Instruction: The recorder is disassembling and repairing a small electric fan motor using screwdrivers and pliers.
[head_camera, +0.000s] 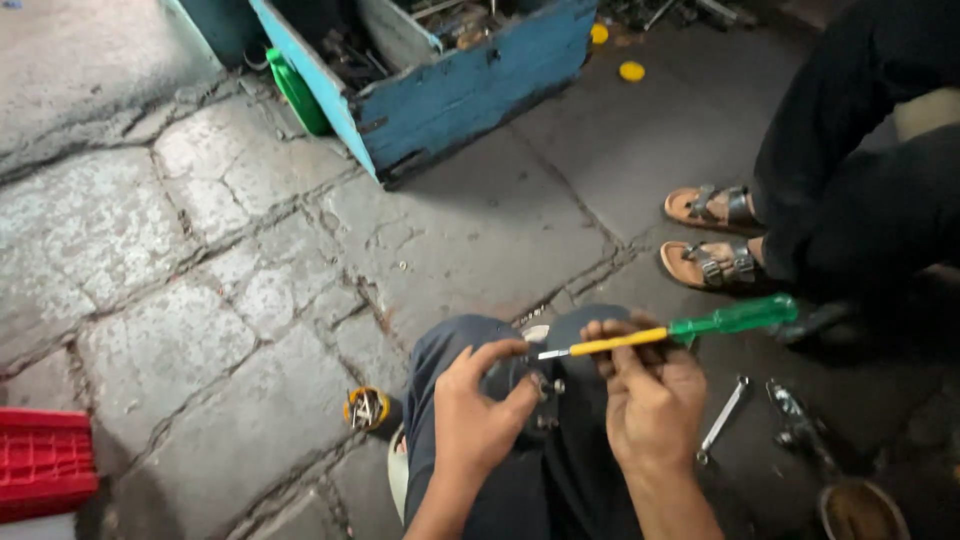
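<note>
My right hand (650, 395) grips a screwdriver (690, 328) with a yellow shaft sleeve and a green handle that points right. Its metal tip points left, toward my left hand (478, 405). My left hand holds a small dark metal part (545, 395) with bolts against my knee, thumb and forefinger around it. Both hands rest over my lap in dark trousers (560, 480). What the tip touches is too small to tell.
A worn blue wooden toolbox (470, 85) stands at the top on stone paving, a green bottle (296, 92) beside it. Another person's sandalled feet (715, 235) are at right. A spanner (722, 418), a metal tool (800, 425), a small tin of screws (366, 407) and a red crate (45, 462) lie around.
</note>
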